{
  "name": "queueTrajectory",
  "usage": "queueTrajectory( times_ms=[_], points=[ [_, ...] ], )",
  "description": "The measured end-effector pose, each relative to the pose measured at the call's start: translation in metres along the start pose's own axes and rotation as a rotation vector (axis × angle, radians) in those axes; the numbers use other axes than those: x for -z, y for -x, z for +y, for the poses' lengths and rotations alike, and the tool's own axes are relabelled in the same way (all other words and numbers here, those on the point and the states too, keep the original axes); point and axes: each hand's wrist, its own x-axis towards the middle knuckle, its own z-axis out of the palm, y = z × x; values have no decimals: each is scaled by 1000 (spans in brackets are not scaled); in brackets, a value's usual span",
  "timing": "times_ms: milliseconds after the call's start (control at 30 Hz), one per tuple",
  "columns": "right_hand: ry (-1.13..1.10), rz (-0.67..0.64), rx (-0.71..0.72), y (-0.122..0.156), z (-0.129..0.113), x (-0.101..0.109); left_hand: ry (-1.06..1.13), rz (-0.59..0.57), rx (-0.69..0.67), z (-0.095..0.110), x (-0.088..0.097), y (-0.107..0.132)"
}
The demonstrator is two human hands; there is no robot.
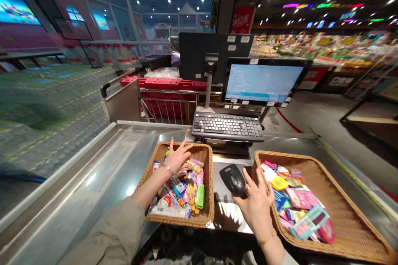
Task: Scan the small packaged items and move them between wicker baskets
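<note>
Above the left wicker basket, my left hand is spread with its fingers pointing forward. Small packaged goods in bright wrappers fill that basket, among them a green item by the right wall. My right hand has its fingers stretched apart, between a black rounded device and the right wicker basket. Thumb and index finger lie close beside the device; whether they touch it I cannot tell. Pink, yellow and blue packets lie heaped in the near left part of the right basket.
Behind the baskets stand a black keyboard and a lit screen, with a second monitor seen from its back. A metal counter with raised edges runs underneath. Beyond it are a metal cart and stacked bottled goods.
</note>
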Motion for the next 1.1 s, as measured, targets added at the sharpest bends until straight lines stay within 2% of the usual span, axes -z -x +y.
queueTrajectory(
  times_ms=[233,467,733,1100],
  points=[
    [-26,-7,-9,-3,2,12,22,184,94,40,-3,-18],
    [-56,-57,-7,-2,3,22,78,230,156,71,-21,-30],
    [-83,-83,-45,0,1,30,82,271,161,84,-28,-33],
    [-95,-59,-51,3,7,25,78,306,175,91,-29,-35]
  ],
)
